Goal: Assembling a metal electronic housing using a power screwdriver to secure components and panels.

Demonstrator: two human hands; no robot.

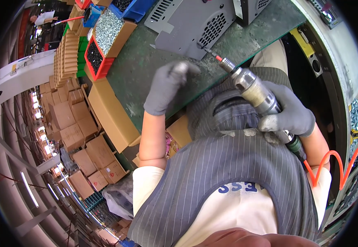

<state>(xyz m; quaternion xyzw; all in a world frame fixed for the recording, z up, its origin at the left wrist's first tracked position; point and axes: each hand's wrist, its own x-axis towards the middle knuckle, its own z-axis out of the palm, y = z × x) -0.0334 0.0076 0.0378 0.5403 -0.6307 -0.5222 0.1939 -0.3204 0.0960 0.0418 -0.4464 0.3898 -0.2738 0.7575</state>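
Observation:
My right hand [291, 111], in a grey glove, is wrapped round a pneumatic screwdriver [251, 88] with a metal body. Its bit points up and left, and the tip meets the lower edge of a grey metal case panel [187, 29] beside a honeycomb vent. Whether a screw sits under the tip is too small to tell. My left hand [168, 84], also gloved in grey, is just above the green work table [138, 78], left of the screwdriver and below the panel. Its fingers are curled together, slightly blurred; anything between them is hidden.
A red bin [97, 57] of black screws, a carton of silver screws [108, 31] and a blue bin [134, 9] stand at the table's upper left. An orange coiled air hose [331, 154] runs from the screwdriver. Stacked cartons [78, 127] fill the left; another person [45, 18] is far off.

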